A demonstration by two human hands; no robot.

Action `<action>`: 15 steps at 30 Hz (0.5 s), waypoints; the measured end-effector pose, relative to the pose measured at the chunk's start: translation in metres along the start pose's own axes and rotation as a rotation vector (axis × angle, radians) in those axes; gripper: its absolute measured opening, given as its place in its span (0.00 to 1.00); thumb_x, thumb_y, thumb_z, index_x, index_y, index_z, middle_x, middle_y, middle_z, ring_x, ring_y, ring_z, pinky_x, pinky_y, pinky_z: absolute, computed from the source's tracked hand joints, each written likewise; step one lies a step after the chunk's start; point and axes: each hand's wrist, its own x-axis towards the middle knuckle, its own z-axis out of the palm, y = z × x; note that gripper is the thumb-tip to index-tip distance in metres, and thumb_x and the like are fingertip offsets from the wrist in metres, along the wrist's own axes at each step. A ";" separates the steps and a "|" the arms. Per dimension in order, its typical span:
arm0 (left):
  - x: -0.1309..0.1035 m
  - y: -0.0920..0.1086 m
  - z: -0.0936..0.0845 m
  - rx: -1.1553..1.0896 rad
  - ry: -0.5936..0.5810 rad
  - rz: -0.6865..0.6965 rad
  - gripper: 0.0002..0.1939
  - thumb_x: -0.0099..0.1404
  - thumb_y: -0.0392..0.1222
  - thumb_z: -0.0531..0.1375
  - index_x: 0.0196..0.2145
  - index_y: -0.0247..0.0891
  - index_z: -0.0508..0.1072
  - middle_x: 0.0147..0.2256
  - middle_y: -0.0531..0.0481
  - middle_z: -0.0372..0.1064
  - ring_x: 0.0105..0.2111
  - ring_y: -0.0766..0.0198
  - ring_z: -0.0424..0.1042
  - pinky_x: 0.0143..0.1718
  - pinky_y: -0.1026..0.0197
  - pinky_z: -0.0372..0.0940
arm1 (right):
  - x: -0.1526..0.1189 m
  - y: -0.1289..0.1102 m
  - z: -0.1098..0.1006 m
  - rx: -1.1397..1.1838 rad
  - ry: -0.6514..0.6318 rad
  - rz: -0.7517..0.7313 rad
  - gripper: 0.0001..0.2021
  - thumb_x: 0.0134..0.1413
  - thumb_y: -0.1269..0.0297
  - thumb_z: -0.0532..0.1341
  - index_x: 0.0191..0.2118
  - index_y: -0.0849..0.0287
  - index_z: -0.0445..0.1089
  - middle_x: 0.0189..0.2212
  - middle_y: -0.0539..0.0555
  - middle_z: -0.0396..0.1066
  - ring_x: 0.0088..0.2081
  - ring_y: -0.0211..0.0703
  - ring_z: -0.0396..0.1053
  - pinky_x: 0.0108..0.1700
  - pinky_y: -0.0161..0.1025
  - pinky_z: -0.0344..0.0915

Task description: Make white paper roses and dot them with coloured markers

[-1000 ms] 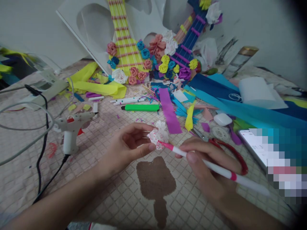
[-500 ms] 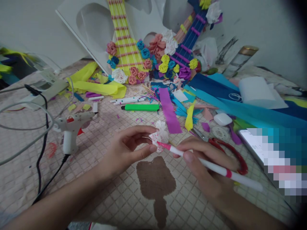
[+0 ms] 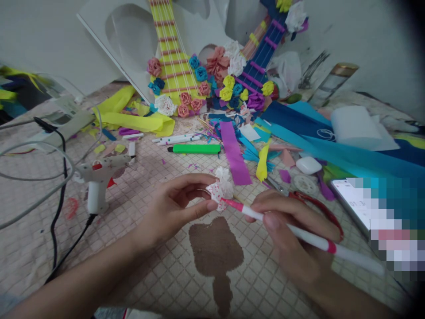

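Note:
A small white crepe paper flower (image 3: 223, 184) with pink-red dots is pinched at its left side by the thumb and fingers of my left hand (image 3: 181, 199). My right hand (image 3: 292, 221) is closed around a white marker (image 3: 308, 237) with a pink band. The marker's pink tip meets the lower part of the flower. Below the flower, a brown patch (image 3: 215, 246) shows on the quilted table cover (image 3: 159, 279).
On the left lie a white glue gun (image 3: 98, 186) and cables. Behind my hands are a green cutter (image 3: 195, 149), a purple strip (image 3: 235, 155) and paper-flowered guitar shapes (image 3: 175, 57). Red-handled scissors (image 3: 332, 217) and a phone (image 3: 353, 208) lie to the right.
My right hand and the marker have shifted slightly right and down, with the tip still at the flower. My left hand has hardly moved.

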 end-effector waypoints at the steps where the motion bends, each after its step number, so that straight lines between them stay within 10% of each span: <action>1: 0.000 0.000 0.000 -0.001 -0.003 0.002 0.13 0.50 0.30 0.67 0.36 0.38 0.76 0.38 0.50 0.75 0.35 0.68 0.73 0.38 0.68 0.70 | 0.000 0.000 0.000 0.002 -0.015 -0.003 0.10 0.50 0.75 0.57 0.36 0.55 0.72 0.25 0.51 0.70 0.28 0.41 0.69 0.26 0.39 0.66; 15: 0.001 0.000 0.001 0.013 0.010 0.006 0.13 0.48 0.30 0.68 0.34 0.38 0.77 0.36 0.50 0.75 0.33 0.68 0.73 0.37 0.67 0.71 | 0.001 0.000 0.000 0.004 -0.040 0.022 0.10 0.51 0.73 0.57 0.37 0.53 0.72 0.25 0.51 0.71 0.27 0.42 0.69 0.26 0.40 0.67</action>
